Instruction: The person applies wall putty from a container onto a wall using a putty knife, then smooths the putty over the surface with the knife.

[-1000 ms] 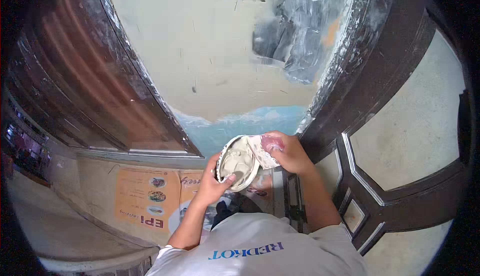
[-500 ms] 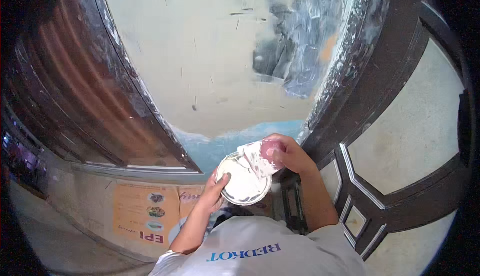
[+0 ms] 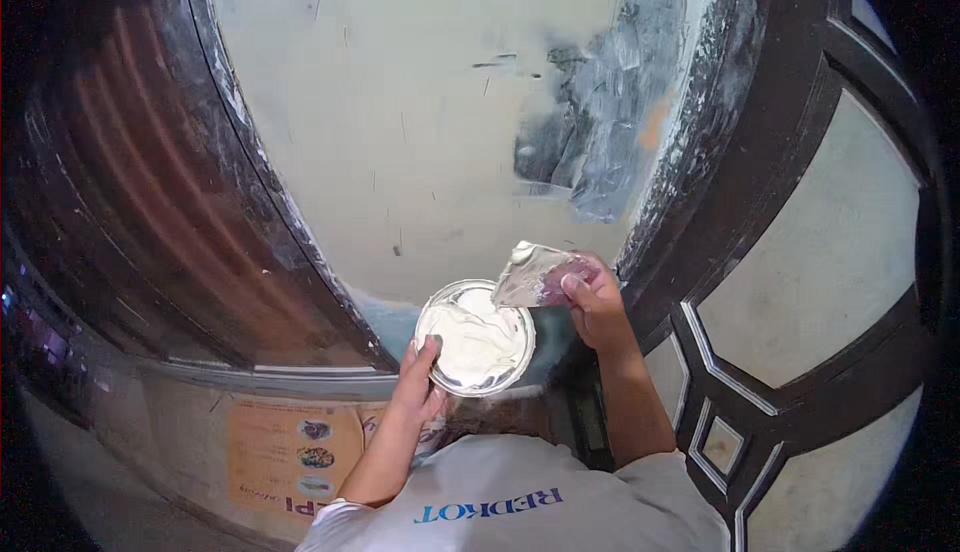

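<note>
Reddish-brown panelling (image 3: pixel 150 172) bounds the left of the field as I view it remotely through the head camera; below its lower edge lies an orange printed sheet (image 3: pixel 290 452). Next rises a pale upright surface (image 3: pixel 370 152), streaked with short dark marks. Before its lower edge, the left hand (image 3: pixel 418 377) is curled round the left rim of a round dish (image 3: pixel 532 344), thumb over the rim, fingers partly hidden beneath. White paste (image 3: pixel 468 337) fills the dish in uneven folds. At its upper right edge I see a flat, paste-smeared spreader (image 3: pixel 540 277), its lower left corner overlapping the rim; I cannot tell whether they touch. The right hand (image 3: pixel 598 302) pinches the spreader's reddish right end, thumb on the near face. Farther right, beyond a grey smeared patch (image 3: pixel 620 102), stands dark framework with pale panels (image 3: pixel 820 282).
</note>
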The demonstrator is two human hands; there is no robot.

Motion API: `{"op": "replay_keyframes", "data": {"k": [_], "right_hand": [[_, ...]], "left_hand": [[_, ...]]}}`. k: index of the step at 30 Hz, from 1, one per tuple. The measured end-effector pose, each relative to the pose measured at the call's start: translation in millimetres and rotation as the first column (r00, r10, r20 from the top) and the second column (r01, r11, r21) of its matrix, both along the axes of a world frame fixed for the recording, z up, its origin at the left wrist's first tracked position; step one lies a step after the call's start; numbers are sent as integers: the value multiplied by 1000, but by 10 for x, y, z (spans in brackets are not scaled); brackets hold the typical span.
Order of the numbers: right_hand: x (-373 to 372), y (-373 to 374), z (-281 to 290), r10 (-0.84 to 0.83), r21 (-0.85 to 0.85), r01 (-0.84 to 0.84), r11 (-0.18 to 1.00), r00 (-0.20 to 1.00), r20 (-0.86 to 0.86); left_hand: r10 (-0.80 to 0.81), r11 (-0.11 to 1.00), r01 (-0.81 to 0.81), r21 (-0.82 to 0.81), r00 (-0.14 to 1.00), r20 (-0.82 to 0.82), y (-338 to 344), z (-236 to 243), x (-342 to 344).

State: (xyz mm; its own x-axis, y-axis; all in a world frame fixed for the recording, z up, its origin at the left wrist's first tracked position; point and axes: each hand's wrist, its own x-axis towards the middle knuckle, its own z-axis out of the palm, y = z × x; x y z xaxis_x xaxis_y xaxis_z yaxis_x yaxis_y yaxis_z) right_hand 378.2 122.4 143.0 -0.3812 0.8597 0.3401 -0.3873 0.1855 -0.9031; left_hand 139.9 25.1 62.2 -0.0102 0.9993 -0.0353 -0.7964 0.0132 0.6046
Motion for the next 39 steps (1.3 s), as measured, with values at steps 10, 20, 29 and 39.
{"op": "replay_keyframes", "data": {"k": [10, 20, 29, 39], "right_hand": [[-219, 170, -71, -133, -165, 59, 985, 863, -487], [-9, 697, 1163, -794, 668, 658, 349, 586, -162], [-231, 1293, 504, -973, 953, 200, -229, -52, -223], [-35, 946, 1154, -961, 913, 378, -155, 156, -228]], "left_hand": [[-3, 1000, 1, 22, 995, 104, 175, 8, -212], [-1, 997, -4, 71, 997, 81, 248, -101, -468], [75, 997, -75, 7, 997, 32, 316, -269, -620], [102, 993, -102, -68, 995, -3, 329, -369, -636]]}}
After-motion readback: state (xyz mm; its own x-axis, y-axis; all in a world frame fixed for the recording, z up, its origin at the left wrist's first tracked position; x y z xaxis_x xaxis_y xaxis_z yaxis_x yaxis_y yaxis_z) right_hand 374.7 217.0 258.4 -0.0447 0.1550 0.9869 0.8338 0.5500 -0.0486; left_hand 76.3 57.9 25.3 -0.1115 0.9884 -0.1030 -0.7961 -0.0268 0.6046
